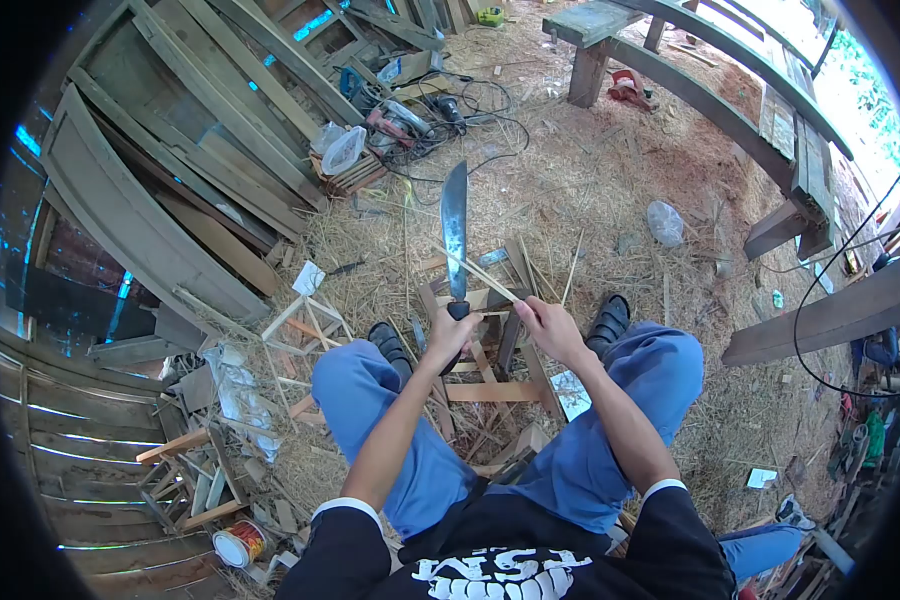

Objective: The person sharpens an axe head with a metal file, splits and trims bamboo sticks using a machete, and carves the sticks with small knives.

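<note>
My left hand (451,335) is wrapped round the dark handle of a machete (454,225), whose broad blade points up and away from me. In my right hand (550,328) the fingers pinch the near end of a thin wooden strip (490,281). The strip slants up to the left and meets or crosses the blade; whether they touch I cannot tell. Below both hands, between my knees, stands a small wooden frame (493,391) with crossing pieces.
Shavings cover the ground. Planks (150,215) lean at the left, near power tools with cords (400,125). A wooden bench (590,25) and curved beams stand at upper right. A paint can (238,543) sits lower left. Another person's leg (760,548) shows at lower right.
</note>
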Demonstrator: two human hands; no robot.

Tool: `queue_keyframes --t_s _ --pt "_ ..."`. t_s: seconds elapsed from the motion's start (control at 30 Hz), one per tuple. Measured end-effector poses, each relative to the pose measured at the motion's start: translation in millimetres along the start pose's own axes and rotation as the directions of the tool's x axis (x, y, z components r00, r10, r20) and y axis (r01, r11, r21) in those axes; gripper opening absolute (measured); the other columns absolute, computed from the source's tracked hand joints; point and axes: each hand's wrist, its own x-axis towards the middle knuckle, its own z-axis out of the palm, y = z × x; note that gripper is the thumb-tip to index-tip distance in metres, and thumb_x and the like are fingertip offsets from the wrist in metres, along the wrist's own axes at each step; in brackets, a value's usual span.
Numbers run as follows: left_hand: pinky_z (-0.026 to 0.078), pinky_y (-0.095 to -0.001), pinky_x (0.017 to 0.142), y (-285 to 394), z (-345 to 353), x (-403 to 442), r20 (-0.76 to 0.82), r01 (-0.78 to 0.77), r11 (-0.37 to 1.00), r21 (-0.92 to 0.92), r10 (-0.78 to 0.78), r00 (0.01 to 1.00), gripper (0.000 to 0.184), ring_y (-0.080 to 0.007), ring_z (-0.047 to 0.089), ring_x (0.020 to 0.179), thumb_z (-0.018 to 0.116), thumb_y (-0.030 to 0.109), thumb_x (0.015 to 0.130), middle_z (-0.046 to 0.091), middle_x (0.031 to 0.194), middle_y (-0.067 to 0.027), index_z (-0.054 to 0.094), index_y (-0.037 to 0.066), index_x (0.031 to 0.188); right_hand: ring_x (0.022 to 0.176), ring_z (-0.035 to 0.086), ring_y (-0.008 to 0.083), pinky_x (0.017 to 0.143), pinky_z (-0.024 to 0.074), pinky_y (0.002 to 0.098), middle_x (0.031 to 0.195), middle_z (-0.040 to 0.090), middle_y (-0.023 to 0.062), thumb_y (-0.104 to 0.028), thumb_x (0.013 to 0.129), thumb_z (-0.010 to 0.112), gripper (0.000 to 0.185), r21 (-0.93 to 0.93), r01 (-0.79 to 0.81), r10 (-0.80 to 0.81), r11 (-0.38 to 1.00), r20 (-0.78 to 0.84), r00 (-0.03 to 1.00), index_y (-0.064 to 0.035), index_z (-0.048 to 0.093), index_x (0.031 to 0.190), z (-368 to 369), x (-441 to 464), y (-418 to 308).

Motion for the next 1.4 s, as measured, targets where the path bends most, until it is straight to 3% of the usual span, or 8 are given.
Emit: queue_keyframes --t_s 0.2,0.3,0.47,0.6,0.7,0.8,1.2,1.4 --pt "0.038 -0.0293 0.037 -1 -8 1 -0.041 -0.047 0.987 0.152 0.054 0.998 0.023 -0.0108 0.048 0.039 0.066 0.015 0.088 0.05 0.054 -0.0002 0.053 0.005 0.073 0.075 0.062 0.0448 0.067 0.0467 0.0512 0.072 0.06 0.0246 -0.044 0.102 0.047 0.045 -0.029 0.036 -0.037 0.999 -0.019 0.999 -0.003 0.062 0.09 -3 1 3" --pt "0.043 -0.0322 0.043 -2 -8 -1 -0.078 0.011 0.979 0.206 0.005 0.997 0.022 -0.0125 0.053 0.045 0.067 0.02 0.087 0.052 0.057 -0.0014 0.057 0.003 0.077 0.072 0.061 0.0441 0.064 0.0463 0.0496 0.07 0.06 0.0235 -0.043 0.102 0.048 0.044 -0.013 0.064 -0.064 0.998 -0.038 0.997 -0.0032 0.062 0.09 -1 0 4" --pt "0.052 -0.0396 0.06 -3 -11 -5 -0.139 -0.048 0.895 0.443 0.122 0.983 0.025 -0.0283 0.065 0.06 0.066 0.027 0.085 0.063 0.065 -0.0118 0.063 0.003 0.09 0.066 0.059 0.0414 0.062 0.0447 0.047 0.067 0.058 0.022 -0.044 0.101 0.05 0.045 0.025 0.066 -0.065 0.997 -0.047 0.997 -0.0022 0.063 0.091 4 0 6" --pt "0.053 -0.0478 0.071 17 -5 -22 -0.183 -0.069 0.716 0.695 0.268 0.946 0.029 -0.0408 0.069 0.077 0.066 0.03 0.086 0.069 0.078 -0.0213 0.064 0.006 0.101 0.06 0.058 0.034 0.059 0.0428 0.0442 0.063 0.055 0.019 -0.044 0.101 0.051 0.046 0.109 0.051 -0.045 0.993 -0.052 0.998 -0.0002 0.061 0.091 7 1 1" --pt "0.053 -0.0508 0.076 30 -1 -28 -0.119 -0.02 0.598 0.801 0.192 0.974 0.033 -0.041 0.069 0.085 0.068 0.028 0.085 0.07 0.085 -0.0228 0.063 0.007 0.108 0.056 0.05 0.0264 0.057 0.0404 0.0413 0.061 0.05 0.0158 -0.043 0.101 0.052 0.046 0.205 0.077 -0.06 0.976 -0.085 0.995 0.0011 0.059 0.09 12 6 0" --pt "0.054 -0.0503 0.075 26 -1 -28 -0.013 -0.109 0.454 0.885 0.257 0.966 0.034 -0.0396 0.07 0.084 0.068 0.024 0.084 0.071 0.085 -0.0224 0.064 0.007 0.113 0.057 0.044 0.0228 0.057 0.039 0.04 0.062 0.047 0.0142 -0.042 0.102 0.052 0.046 0.211 0.062 -0.043 0.976 -0.094 0.995 0.0021 0.057 0.089 12 7 -5" --pt "0.054 -0.0492 0.079 33 3 -27 -0.026 -0.08 0.464 0.882 0.218 0.976 0.037 -0.0393 0.07 0.088 0.068 0.022 0.08 0.071 0.089 -0.0228 0.066 0.007 0.114 0.061 0.051 0.0255 0.06 0.0422 0.0403 0.065 0.051 0.017 -0.042 0.102 0.051 0.048 0.227 0.055 -0.04 0.972 -0.07 0.997 0.0036 0.057 0.089 17 16 -1" --pt "0.054 -0.0484 0.08 35 8 -32 -0.051 -0.015 0.594 0.804 0.094 0.994 0.032 -0.039 0.069 0.091 0.069 0.026 0.081 0.071 0.093 -0.02 0.068 0.011 0.11 0.064 0.054 0.0308 0.064 0.044 0.0411 0.068 0.054 0.0194 -0.043 0.102 0.05 0.049 0.244 0.093 -0.07 0.965 -0.101 0.992 0.0046 0.059 0.093 16 13 -3"
